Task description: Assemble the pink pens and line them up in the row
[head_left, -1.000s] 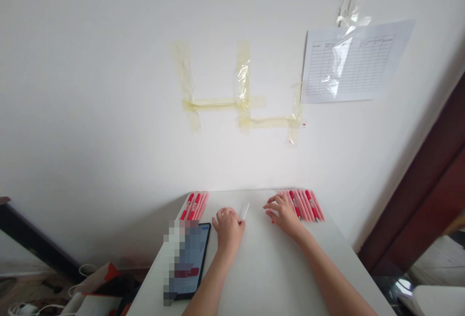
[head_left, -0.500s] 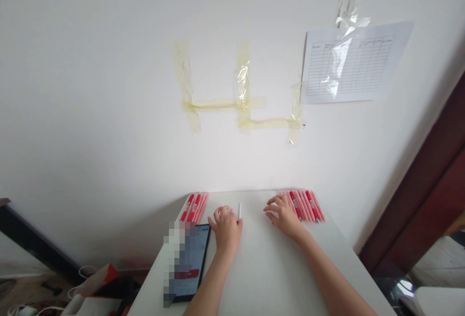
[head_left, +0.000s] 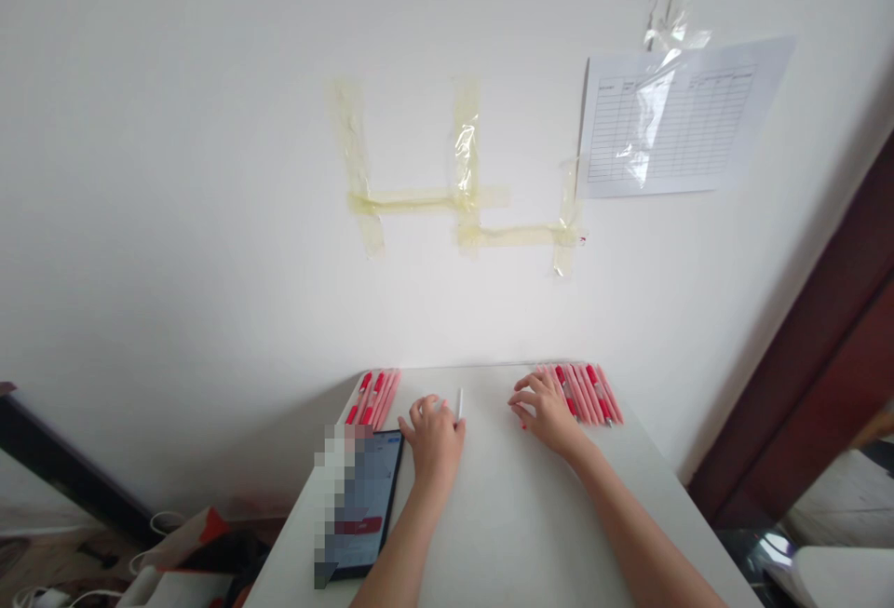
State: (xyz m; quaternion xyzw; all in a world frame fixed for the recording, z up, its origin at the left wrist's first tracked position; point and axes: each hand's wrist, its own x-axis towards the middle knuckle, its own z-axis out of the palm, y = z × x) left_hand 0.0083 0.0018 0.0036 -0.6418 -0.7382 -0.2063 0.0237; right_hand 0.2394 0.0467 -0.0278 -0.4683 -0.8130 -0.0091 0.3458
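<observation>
My left hand [head_left: 434, 439] rests over the white tabletop [head_left: 503, 515], its fingers loosely curved and apart. Just beyond its thumb is a thin white stick [head_left: 460, 402], possibly touching the thumb; I cannot make out its kind. My right hand [head_left: 545, 411] lies farther right, fingers bent but apart, with no held object visible. It partly covers the left side of a row of pink and red pens [head_left: 590, 394]. Another, smaller group of pink and red pens [head_left: 373, 398] lies at the back left, beyond my left hand.
A phone [head_left: 370, 496], partly pixelated, lies left of my left forearm. Behind the table rises a white wall [head_left: 244, 170] with yellowish tape strips [head_left: 466, 152] and a taped printed sheet [head_left: 670, 124]. Boxes and cables [head_left: 174, 552] are on the floor at left.
Both hands stay almost in place. The whole view has shifted very slightly; the pens, white stick and phone lie as before.
</observation>
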